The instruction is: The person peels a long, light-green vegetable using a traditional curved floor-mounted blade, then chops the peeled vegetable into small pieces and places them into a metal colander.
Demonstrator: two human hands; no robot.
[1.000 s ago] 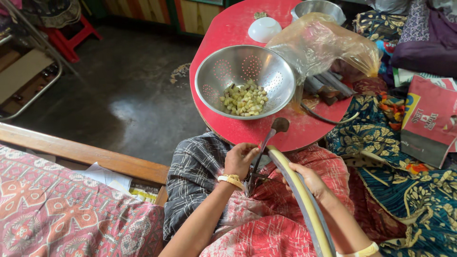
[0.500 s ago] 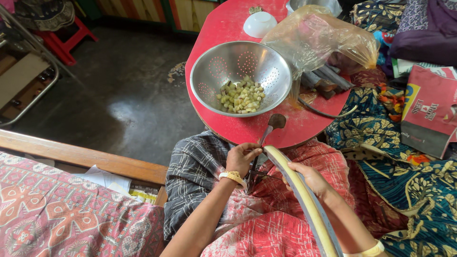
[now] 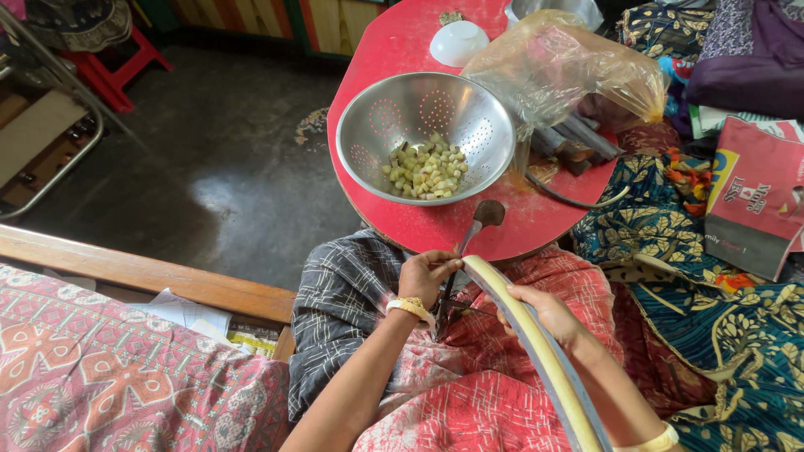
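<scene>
Left of the blade (image 3: pixel 466 244) our left hand (image 3: pixel 424 276) pinches the stalk's (image 3: pixel 536 343) cut tip, so we keep fingertips clear of the edge while our right hand (image 3: pixel 544 311), right of it, grips and feeds the stalk evenly.

A home, with food being prepared in a living or sleeping room rather than a fitted kitchen. A low round red table (image 3: pixel 394 59) carries a steel colander (image 3: pixel 425 138) of chopped vegetable pieces (image 3: pixel 425 172), a white bowl (image 3: pixel 456 42) and a plastic bag (image 3: pixel 561 71). A wooden bed frame (image 3: pixel 151 276) with patterned red bedding (image 3: pixel 117 377) stands beside it, printed cloths (image 3: pixel 712 326) lie around, and a red stool (image 3: pixel 117 67) sits on the bare dark floor (image 3: pixel 218 159).
</scene>
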